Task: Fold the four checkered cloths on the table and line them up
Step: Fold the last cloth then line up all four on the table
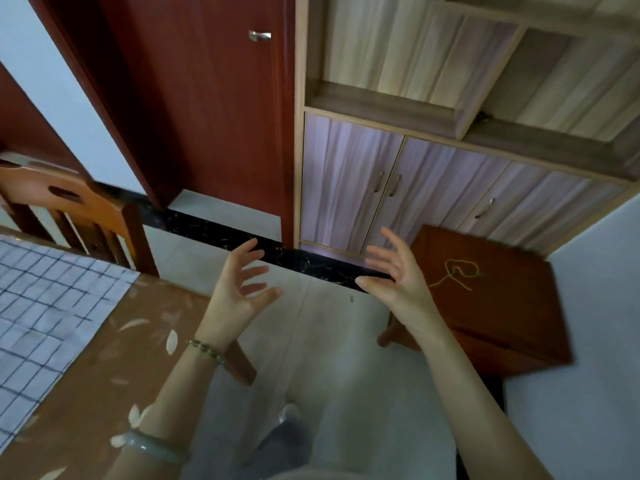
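Here the checkered cloth (52, 306) lies well left of both empty hands' fingers (254, 268).

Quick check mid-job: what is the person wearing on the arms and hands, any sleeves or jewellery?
Both forearms are bare, with no sleeves in view. The left hand has a bead bracelet of dark greenish beads at its wrist. Further up that forearm sits a pale, smooth bangle. The right hand and its wrist wear nothing visible.
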Tool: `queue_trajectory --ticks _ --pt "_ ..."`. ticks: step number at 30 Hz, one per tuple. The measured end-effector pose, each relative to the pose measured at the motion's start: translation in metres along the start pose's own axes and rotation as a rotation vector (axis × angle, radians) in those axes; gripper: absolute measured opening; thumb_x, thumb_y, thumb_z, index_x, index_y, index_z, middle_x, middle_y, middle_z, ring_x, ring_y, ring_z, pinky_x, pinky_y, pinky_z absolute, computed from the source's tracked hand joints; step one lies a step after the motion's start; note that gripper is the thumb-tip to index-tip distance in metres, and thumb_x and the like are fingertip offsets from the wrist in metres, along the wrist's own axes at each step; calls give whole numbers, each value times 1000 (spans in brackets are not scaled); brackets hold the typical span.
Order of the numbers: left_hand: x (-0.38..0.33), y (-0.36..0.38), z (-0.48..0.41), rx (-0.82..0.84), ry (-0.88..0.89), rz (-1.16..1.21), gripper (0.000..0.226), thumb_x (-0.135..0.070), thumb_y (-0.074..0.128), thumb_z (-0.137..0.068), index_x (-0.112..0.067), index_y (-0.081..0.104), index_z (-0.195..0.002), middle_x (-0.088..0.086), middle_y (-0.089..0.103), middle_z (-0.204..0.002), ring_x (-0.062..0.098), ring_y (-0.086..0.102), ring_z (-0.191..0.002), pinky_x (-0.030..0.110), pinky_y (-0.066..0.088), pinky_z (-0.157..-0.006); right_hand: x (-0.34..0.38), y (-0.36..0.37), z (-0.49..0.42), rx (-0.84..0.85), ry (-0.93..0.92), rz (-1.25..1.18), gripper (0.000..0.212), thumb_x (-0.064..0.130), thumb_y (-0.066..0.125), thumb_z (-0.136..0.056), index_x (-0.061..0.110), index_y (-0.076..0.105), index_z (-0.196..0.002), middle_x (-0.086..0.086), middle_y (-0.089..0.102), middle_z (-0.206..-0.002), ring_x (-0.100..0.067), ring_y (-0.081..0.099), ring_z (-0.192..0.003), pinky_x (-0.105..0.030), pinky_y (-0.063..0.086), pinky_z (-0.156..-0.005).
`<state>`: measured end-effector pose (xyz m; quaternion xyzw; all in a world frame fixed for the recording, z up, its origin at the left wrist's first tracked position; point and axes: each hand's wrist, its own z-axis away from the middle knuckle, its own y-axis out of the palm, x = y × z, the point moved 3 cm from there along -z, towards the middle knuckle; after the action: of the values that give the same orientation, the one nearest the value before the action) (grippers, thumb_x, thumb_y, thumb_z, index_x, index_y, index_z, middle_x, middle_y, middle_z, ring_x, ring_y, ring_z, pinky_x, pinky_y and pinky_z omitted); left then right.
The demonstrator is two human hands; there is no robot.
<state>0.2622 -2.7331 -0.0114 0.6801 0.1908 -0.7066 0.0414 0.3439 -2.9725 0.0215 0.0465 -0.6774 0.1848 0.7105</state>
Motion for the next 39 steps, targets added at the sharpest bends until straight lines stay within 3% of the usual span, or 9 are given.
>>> queue_trajectory --ticks 9,13,21,25,29,33,39 --pt "0 -47 -130 -132 -16 -4 79 -9 74 -77 -25 32 -142 -1 48 -134 10 55 -115 24 51 -88 28 55 -164 155 -20 -2 83 3 74 -77 29 32 -143 -2 54 -129 -8 55 -117 -11 49 -81" --pt "8 -66 -177 -209 -33 -9 79 -8 75 -76 -25 34 -141 -1 49 -133 11 56 -115 28 52 -90 32 79 -231 250 -26 -3 84 2 75 -76 28 32 -144 1 55 -129 -7 55 -116 -18 51 -85" --pt "33 -96 -285 -452 -108 57 79 -7 76 -75 -27 35 -139 -3 50 -132 9 56 -114 25 52 -88 39 135 -390 509 -45 26 80 1 72 -78 30 34 -143 -1 53 -131 -9 54 -119 -12 49 -78" --pt "34 -108 -332 -620 -131 93 79 -8 78 -75 -27 36 -138 -8 51 -129 8 58 -112 30 52 -90 56 170 -467 680 -54 40 80 -2 71 -79 29 34 -142 -3 53 -130 -10 54 -118 -14 50 -82" --pt "31 -123 -353 -799 -163 112 82 -21 77 -67 -28 36 -138 -5 51 -130 9 58 -112 27 53 -87 72 213 -516 858 -83 59 79 -4 70 -78 25 34 -143 -5 53 -130 -13 54 -118 -12 49 -77" --pt "32 -146 -354 -955 -183 84 81 -13 80 -72 -28 36 -139 -1 51 -133 10 58 -114 29 53 -89 86 262 -541 1025 -108 54 79 -6 70 -78 26 35 -141 -5 53 -129 -9 55 -115 -14 50 -79" --pt "35 -187 -349 -1171 -191 48 80 -23 81 -66 -38 39 -132 -4 52 -131 11 58 -113 34 53 -91 97 349 -562 1233 -159 84 84 17 74 -66 35 36 -139 -2 54 -129 -10 55 -116 -19 51 -83"
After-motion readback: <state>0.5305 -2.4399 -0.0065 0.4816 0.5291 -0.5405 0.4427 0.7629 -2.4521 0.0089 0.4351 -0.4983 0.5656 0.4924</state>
